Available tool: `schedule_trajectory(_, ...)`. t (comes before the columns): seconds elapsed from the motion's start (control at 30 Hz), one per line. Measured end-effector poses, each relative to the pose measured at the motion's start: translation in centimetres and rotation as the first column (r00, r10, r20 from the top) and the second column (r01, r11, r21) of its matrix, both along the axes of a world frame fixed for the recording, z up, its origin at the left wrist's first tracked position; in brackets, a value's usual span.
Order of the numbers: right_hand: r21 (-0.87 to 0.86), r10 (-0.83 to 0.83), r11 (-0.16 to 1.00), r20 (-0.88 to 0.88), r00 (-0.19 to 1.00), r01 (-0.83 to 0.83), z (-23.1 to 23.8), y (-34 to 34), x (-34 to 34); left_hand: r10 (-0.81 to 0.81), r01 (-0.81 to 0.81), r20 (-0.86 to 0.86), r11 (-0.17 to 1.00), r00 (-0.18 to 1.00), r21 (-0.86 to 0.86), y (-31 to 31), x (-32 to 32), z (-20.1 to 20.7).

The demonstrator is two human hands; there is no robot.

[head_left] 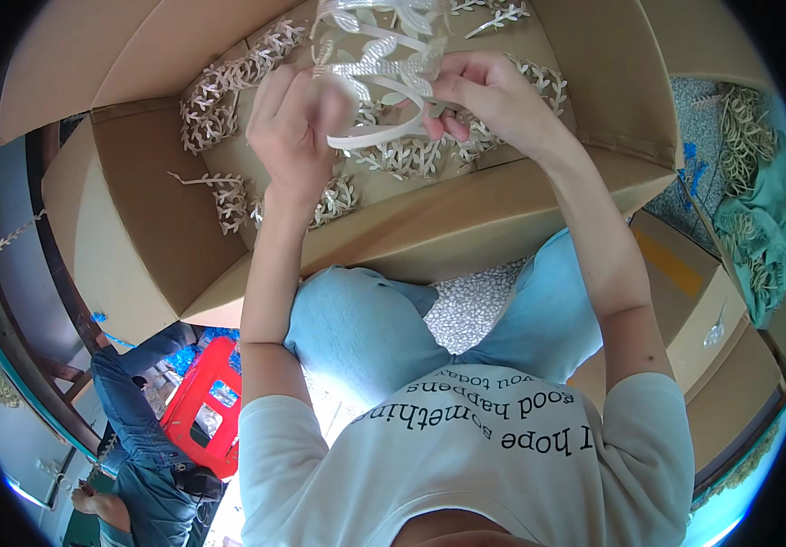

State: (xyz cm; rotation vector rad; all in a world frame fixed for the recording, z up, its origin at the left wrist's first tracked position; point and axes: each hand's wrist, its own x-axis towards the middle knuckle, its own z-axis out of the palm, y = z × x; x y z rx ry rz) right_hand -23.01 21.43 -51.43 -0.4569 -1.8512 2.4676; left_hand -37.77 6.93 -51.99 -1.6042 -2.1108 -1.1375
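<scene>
Upper centre | right hand (495,98) pinching leaf bands (376,68) | left hand (285,132) curling alongside, grip unclear | step: seemingly handling over box (393,248) | next: probably needing steadiness

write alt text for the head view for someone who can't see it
A left hand and a right hand hold loops of pale leaf trim over an open cardboard box. Bunches of similar leaf garland lie inside the box, and a co-worker in dark blue clothes is at lower left.
</scene>
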Motion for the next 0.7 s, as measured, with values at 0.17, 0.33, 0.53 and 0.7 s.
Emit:
schedule_trajectory(0.17,-0.027,-0.016,0.999,0.045,0.999,0.018,-0.1,-0.5,-0.1,-0.001,0.006,-0.163,1.000,0.987,0.029,0.3,0.2,0.3)
schedule_trajectory(0.33,0.093,-0.112,0.990,0.108,0.988,0.102,-0.3,-1.1,-0.3,-0.056,0.055,-0.168,0.998,0.984,-0.010,0.1,0.1,0.2)
schedule_trajectory(0.53,0.233,-0.177,0.956,-0.038,0.984,0.181,-1.4,-1.0,0.1,-0.135,0.251,0.507,0.954,0.851,-0.167,0.3,1.7,-0.1)
schedule_trajectory(0.7,0.302,-0.017,0.951,0.240,0.971,-0.058,0.1,0.6,0.1,-0.024,0.167,0.761,0.980,0.648,-0.111,-0.3,1.1,0.1)
